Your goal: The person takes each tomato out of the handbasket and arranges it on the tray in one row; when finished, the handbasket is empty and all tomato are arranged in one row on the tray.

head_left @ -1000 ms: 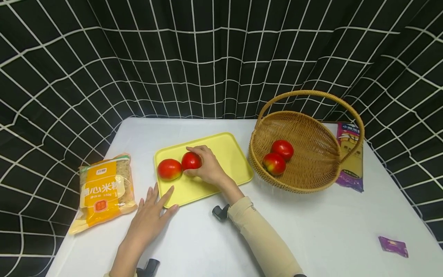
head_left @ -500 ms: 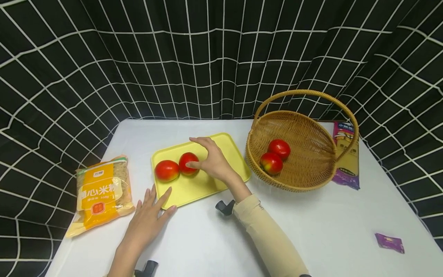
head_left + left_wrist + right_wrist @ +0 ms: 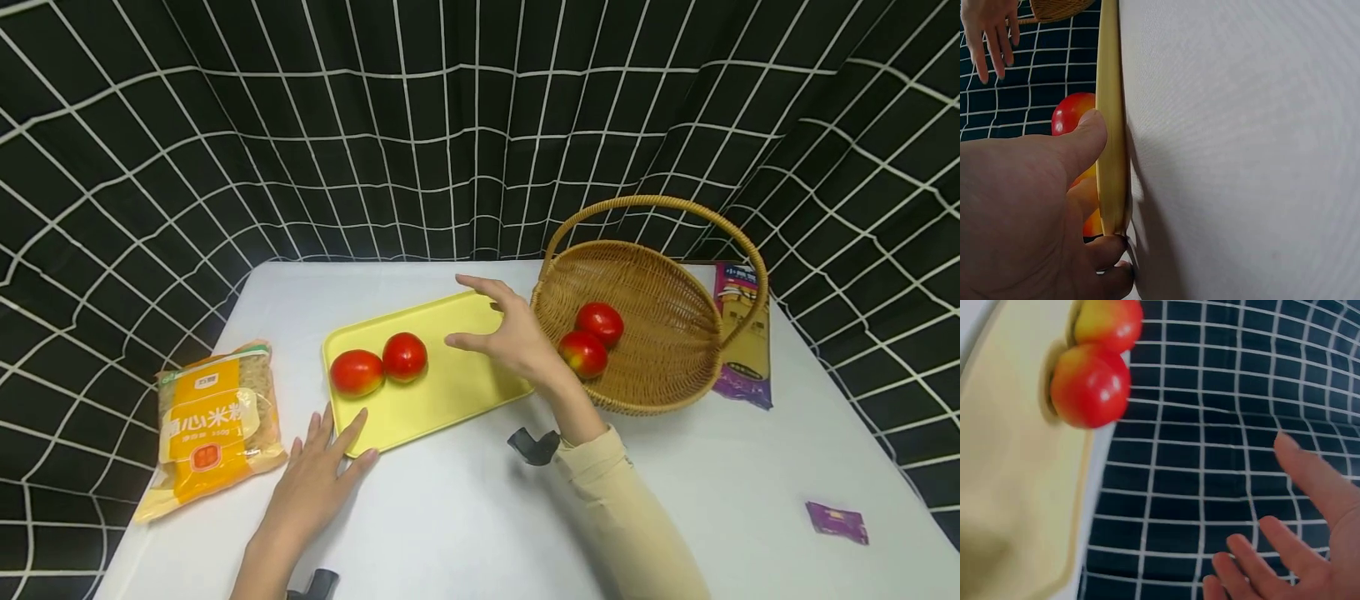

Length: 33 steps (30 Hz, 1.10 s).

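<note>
Two red-and-yellow fruits, one longish point(image 3: 357, 372) and one rounder point(image 3: 405, 357), lie side by side on the left part of a yellow tray point(image 3: 450, 404). My left hand point(image 3: 309, 483) rests at the tray's near left corner with fingers spread. In the left wrist view its thumb point(image 3: 1088, 134) touches the tray's edge point(image 3: 1110, 81). Above the tray's right end, my right hand point(image 3: 517, 337) is spread with nothing in it, apart from the fruits. A wicker basket point(image 3: 667, 333) beside it holds two similar fruits point(image 3: 600, 323).
A yellow bag of rice noodles point(image 3: 213, 421) lies at the left. Behind the basket's right side is a purple and gold packet point(image 3: 742, 350). A small purple wrapped piece point(image 3: 837, 522) lies at the front right. Dark checked cloth point(image 3: 480, 133) surrounds the white table.
My right hand has let go of the rounder fruit and moved right, toward the basket. That fruit stays on the tray. My left hand keeps its place at the corner.
</note>
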Available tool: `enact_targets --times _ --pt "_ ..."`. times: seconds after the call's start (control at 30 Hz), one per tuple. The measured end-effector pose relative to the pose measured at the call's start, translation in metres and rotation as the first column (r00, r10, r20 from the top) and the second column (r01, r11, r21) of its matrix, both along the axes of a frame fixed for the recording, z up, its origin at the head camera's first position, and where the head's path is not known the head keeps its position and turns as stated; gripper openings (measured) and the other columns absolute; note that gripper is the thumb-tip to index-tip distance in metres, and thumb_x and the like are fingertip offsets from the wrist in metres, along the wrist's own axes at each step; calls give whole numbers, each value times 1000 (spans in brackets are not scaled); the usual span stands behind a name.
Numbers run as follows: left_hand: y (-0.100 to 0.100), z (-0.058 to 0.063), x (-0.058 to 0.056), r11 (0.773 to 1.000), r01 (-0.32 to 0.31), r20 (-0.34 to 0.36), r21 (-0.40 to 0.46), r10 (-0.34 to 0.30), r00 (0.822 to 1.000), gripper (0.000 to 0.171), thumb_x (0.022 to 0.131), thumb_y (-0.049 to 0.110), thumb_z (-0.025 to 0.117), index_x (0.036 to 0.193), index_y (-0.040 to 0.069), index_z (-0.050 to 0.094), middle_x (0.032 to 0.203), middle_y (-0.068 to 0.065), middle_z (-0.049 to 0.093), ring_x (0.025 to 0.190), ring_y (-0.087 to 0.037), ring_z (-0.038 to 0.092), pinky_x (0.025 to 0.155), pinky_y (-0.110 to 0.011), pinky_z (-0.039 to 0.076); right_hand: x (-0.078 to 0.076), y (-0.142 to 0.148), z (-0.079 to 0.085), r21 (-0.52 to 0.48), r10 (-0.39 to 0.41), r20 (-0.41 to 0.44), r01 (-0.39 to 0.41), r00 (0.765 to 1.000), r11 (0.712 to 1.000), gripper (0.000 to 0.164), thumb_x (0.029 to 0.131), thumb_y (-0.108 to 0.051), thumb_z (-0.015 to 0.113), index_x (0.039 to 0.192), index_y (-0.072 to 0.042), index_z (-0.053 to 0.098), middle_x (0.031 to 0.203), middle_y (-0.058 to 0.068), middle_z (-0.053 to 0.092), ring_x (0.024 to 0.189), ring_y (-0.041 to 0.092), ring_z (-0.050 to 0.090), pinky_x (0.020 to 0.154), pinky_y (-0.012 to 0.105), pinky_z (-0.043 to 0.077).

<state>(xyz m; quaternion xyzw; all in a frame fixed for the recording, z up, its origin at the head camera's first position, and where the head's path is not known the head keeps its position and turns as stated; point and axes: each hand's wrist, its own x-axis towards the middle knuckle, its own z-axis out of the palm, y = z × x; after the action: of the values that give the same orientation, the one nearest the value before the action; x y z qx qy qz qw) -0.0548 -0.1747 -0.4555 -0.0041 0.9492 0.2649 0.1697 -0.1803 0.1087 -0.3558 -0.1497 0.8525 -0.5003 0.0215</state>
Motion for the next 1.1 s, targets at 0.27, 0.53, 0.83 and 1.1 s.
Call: enact_targets --times 0.27,0.53,0.83,1.1 --pt "0 0 0 1000 5 3 12 -5 1000 72 107 58 52 168 24 34 176 -26 -1 163 -50 -6 130 -70 -2 16 50 15 36 -95 8 95 995 995 78 85 -18 90 155 -22 55 160 4 54 147 34 47 124 55 40" --pt "0 0 -1 1000 9 2 4 -9 1000 73 107 59 51 168 24 33 176 -27 -1 163 -51 -6 130 -71 -2 21 102 9 167 -182 105 163 978 972 81 90 -25 87 160 -19 48 164 16 47 129 39 57 106 48 56" --pt "-1 1 0 1000 9 3 5 -9 1000 74 107 60 50 168 23 33 176 -27 -1 163 -51 -6 130 -70 -2 17 126 -9 237 -229 187 182 955 954 83 91 -22 86 162 -15 44 158 27 50 138 48 54 114 61 50" --pt "0 1 0 1000 9 3 4 -9 1000 73 107 60 51 168 24 33 176 -27 -1 163 -51 -6 130 -70 -2 16 134 -16 285 -225 237 154 945 946 80 91 -22 86 159 -6 47 154 29 52 138 48 53 118 63 45"
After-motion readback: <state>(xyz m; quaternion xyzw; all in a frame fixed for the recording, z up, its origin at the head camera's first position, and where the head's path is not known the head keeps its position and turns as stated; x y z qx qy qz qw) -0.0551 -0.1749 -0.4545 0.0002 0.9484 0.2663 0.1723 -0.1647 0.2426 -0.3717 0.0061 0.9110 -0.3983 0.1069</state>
